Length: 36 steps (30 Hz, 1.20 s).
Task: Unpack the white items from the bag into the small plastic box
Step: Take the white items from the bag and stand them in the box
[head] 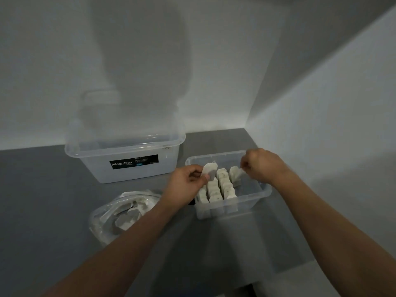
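Both hands are at work over the small plastic box (252, 202). My left hand (188, 179) pinches one white item (210, 170) between thumb and fingertips, holding it upright just above the left rows. My right hand (262, 166) has its fingers curled onto the top corner of a second white item (234, 175), which stands at the right end of the rows; blur hides the finer detail of that grip.

I read the step as slotting the held piece in while the right hand steadies its neighbour. To do it well I would:
- keep the piece vertical
- lower it into line with the standing rows (216, 189) rather than dropping it flat
- avoid brushing the packed pieces, which look light and likely to topple

The right part of the box shows bare floor, so a fresh row could start there.

More white pieces lie in the clear bag (96, 220) on the grey table (42, 200), left of the box. The large clear box (128, 174) behind plays no part.
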Tool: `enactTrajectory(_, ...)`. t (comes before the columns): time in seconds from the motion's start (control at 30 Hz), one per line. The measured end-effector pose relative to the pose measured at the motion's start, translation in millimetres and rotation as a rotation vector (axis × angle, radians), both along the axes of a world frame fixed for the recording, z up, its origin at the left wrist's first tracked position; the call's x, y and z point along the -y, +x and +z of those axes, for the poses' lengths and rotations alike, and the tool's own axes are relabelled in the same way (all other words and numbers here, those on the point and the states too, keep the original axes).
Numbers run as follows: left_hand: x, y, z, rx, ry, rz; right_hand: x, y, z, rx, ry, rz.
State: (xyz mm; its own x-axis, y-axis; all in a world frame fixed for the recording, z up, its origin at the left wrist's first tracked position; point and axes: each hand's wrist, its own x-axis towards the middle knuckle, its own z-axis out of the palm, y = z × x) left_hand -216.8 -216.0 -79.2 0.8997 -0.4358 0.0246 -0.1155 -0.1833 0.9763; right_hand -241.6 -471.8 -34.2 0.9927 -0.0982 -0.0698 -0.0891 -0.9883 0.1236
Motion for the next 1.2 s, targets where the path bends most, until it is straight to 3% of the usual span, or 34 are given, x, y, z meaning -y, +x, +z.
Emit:
enactTrajectory(0.13,4,-3,-6,-0.012,0.066,0.001,10,13,-34,-0.142,-0.2,0.072)
enactTrajectory(0.33,2,-5,-8,-0.017,0.097,0.043,5,25,-55,-0.185,-0.447,0.156)
enactTrajectory(0.53,3,-5,-1,-0.02,0.159,0.05,3,30,-61,-0.168,-0.459,0.181)
enactTrajectory(0.67,3,-5,5,-0.02,0.176,0.015,11,28,-55,-0.02,-0.298,0.142)
enactTrajectory(0.7,4,-6,7,-0.004,0.184,0.007,14,26,-50,0.082,-0.181,0.142)
enactTrajectory(0.77,6,-6,9,0.036,0.205,-0.007,10,16,-30,0.198,0.243,0.162)
enactTrajectory(0.83,10,-5,10,0.071,0.209,-0.014,-4,3,-6,0.15,0.623,0.205)
enactTrajectory(0.87,12,-4,10,0.092,0.216,-0.015,-12,-3,5,0.108,0.708,0.24)
enactTrajectory(1.07,22,-1,8,0.233,0.277,-0.066,-30,-8,21,0.063,0.557,0.358)
enactTrajectory(1.2,14,1,6,0.337,0.463,-0.022,-11,-3,14,0.117,0.49,0.22)
